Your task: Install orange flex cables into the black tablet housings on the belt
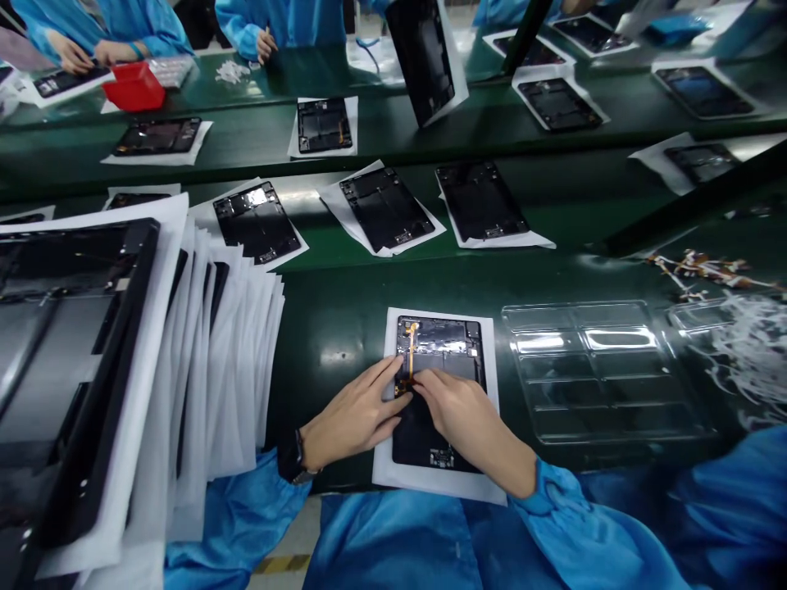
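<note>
A black tablet housing (439, 340) lies open side up on a white sheet (384, 471) in front of me. An orange flex cable (411, 348) runs along its left side. My left hand (357, 414) rests at the housing's left edge, fingers stretched out and apart, with the thumb near the cable's lower end. My right hand (464, 414) reaches over the housing from the right. Its thumb and index finger are pinched together at the lower end of the flex cable; the fingertips partly hide the spot.
At left leans a tall stack of housings (61, 393) between white sheets (227, 369). A clear plastic tray (608, 369) lies at right, near white strips (753, 352) and loose flex cables (707, 266). More housings (387, 206) lie beyond; co-workers in blue sleeves (147, 29) sit opposite.
</note>
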The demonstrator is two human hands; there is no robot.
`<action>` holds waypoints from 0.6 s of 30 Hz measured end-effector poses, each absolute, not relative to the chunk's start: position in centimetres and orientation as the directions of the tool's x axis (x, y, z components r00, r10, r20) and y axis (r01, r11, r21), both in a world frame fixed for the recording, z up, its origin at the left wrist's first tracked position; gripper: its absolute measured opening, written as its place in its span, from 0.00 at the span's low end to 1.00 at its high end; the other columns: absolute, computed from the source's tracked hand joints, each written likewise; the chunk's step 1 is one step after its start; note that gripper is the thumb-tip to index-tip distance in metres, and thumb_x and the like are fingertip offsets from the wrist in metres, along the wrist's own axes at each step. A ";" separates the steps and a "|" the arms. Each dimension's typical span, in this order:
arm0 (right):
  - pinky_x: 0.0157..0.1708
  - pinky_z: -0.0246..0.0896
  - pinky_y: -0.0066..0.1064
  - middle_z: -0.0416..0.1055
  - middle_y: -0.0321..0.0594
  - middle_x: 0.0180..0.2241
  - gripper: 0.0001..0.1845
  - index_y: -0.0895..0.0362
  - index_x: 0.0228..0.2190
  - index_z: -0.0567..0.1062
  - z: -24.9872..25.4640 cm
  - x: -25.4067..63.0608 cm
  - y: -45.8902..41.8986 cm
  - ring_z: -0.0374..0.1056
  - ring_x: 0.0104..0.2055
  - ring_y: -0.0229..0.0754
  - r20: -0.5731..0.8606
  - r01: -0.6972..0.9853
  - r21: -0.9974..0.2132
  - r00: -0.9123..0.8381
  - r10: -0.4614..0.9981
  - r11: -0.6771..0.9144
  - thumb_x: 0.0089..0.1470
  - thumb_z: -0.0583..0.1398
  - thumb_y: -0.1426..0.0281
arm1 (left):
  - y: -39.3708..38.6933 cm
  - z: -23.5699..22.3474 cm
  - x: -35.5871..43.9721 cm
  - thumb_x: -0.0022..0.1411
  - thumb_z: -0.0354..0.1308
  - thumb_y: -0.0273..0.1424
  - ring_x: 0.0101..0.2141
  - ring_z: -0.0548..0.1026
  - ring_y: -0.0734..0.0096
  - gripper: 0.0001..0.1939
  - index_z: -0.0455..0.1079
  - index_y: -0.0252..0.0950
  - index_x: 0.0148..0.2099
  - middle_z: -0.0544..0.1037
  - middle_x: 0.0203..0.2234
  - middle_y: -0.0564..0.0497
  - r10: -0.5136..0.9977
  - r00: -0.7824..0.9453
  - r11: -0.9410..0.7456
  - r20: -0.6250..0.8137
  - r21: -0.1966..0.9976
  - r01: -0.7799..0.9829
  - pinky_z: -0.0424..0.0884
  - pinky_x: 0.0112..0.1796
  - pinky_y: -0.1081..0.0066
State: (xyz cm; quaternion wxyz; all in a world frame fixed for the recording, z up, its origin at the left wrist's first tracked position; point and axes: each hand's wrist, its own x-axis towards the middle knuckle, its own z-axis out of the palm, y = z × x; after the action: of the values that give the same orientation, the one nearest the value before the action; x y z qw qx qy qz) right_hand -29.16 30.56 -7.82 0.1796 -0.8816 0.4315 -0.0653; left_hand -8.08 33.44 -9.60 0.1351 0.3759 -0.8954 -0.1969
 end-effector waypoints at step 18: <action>0.36 0.66 0.28 0.75 0.40 0.38 0.08 0.57 0.43 0.70 -9.0 -28.9 31.5 0.73 0.37 0.38 0.078 -0.650 -0.582 0.554 -0.829 -0.489 0.63 0.54 0.75 | 34.0 -10.0 -7.7 0.63 0.59 0.31 0.67 0.46 0.50 0.22 0.65 0.35 0.59 0.46 0.67 0.37 -0.762 -0.636 0.611 0.122 0.459 -0.645 0.55 0.63 0.51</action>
State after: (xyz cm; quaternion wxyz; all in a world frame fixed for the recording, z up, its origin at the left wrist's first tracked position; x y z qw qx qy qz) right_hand -28.87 31.46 -9.03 0.2527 -0.8443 0.4379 -0.1774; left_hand -7.71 33.98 -10.02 0.1543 0.3977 -0.8843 -0.1899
